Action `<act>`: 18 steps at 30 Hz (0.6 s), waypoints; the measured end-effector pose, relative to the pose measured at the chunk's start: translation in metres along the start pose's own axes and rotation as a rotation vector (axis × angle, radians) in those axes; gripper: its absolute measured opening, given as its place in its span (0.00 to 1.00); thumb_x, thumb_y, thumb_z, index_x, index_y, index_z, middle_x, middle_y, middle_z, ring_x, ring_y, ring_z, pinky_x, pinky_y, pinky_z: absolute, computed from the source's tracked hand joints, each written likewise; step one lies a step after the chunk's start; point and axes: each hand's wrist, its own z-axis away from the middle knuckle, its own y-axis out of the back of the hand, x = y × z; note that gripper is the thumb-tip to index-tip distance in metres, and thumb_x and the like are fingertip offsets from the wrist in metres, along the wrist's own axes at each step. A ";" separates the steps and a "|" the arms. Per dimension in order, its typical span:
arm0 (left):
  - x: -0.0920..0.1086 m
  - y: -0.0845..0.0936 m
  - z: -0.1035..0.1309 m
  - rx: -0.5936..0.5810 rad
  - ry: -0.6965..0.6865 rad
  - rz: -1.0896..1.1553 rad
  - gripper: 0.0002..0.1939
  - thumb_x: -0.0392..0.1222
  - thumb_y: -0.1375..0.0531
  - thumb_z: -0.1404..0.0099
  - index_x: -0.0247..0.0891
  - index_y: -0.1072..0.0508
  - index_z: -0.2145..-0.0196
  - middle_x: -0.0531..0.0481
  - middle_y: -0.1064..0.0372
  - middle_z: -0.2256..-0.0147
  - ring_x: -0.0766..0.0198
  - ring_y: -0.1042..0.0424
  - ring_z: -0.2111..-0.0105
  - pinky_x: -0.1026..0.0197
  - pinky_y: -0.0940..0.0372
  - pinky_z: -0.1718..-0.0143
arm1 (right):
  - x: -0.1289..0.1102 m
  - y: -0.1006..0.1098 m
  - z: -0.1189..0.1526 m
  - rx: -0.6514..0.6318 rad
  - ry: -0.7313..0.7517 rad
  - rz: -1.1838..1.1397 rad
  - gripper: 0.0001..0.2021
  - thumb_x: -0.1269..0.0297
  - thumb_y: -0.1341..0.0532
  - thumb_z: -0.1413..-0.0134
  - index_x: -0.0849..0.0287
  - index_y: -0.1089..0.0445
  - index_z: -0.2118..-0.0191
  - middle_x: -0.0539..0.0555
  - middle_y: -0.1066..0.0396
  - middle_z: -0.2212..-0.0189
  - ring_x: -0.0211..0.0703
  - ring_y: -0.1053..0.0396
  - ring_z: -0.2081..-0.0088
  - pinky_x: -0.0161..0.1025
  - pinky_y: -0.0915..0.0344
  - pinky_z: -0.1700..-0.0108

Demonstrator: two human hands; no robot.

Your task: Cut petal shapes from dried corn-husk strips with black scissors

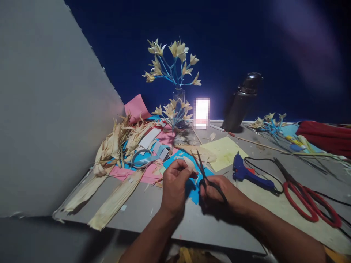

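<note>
My right hand (215, 191) grips small dark scissors (201, 168) by their black handles, the blades pointing up and slightly apart. Beside the blades, my left hand (177, 180) pinches a small pale piece of dried husk (189, 162), partly hidden by the fingers. Below both hands lies a blue sheet of paper (194, 197) with pale scraps on it. A longer strip of husk (208, 153) rests just beyond the scissors, against a yellow paper sheet (222, 151).
Left are a husk pile (115, 142), pink paper (137, 109) and a tape roll (141, 159). A vase of husk flowers (178, 95), bright light (201, 112) and flask (241, 102) stand behind. Right lie a blue glue gun (251, 175) with cord and red-handled scissors (301, 201).
</note>
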 end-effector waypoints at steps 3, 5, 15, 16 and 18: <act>0.000 0.002 0.000 -0.033 -0.035 -0.021 0.07 0.37 0.37 0.45 0.38 0.34 0.74 0.52 0.32 0.76 0.65 0.31 0.74 0.63 0.36 0.69 | 0.001 0.000 0.000 -0.053 -0.028 0.025 0.30 0.35 0.35 0.56 0.62 0.35 0.73 0.51 0.34 0.79 0.34 0.41 0.79 0.32 0.44 0.77; -0.001 0.003 -0.001 -0.048 -0.046 -0.022 0.06 0.36 0.38 0.44 0.38 0.34 0.74 0.52 0.32 0.77 0.65 0.31 0.74 0.63 0.36 0.68 | 0.001 0.001 0.000 -0.041 -0.029 0.051 0.30 0.35 0.34 0.57 0.62 0.35 0.74 0.51 0.35 0.80 0.34 0.41 0.79 0.32 0.43 0.77; -0.006 0.004 -0.004 -0.070 -0.036 -0.008 0.06 0.36 0.38 0.44 0.38 0.34 0.74 0.54 0.32 0.77 0.66 0.32 0.76 0.63 0.36 0.69 | -0.002 0.000 0.000 0.001 -0.059 0.126 0.26 0.40 0.32 0.56 0.62 0.34 0.76 0.51 0.32 0.82 0.36 0.36 0.81 0.30 0.44 0.80; -0.006 0.003 -0.004 -0.071 -0.030 -0.005 0.07 0.36 0.38 0.44 0.38 0.34 0.74 0.54 0.32 0.77 0.66 0.31 0.76 0.63 0.36 0.69 | -0.002 -0.001 0.000 0.001 -0.061 0.125 0.25 0.41 0.32 0.56 0.62 0.34 0.76 0.51 0.32 0.82 0.36 0.35 0.81 0.30 0.44 0.80; -0.005 0.002 -0.004 -0.067 -0.019 -0.002 0.07 0.36 0.37 0.45 0.38 0.34 0.75 0.54 0.33 0.77 0.66 0.31 0.75 0.63 0.36 0.69 | -0.002 -0.001 0.000 0.002 -0.063 0.121 0.24 0.43 0.31 0.56 0.62 0.34 0.77 0.51 0.32 0.83 0.36 0.35 0.81 0.30 0.44 0.80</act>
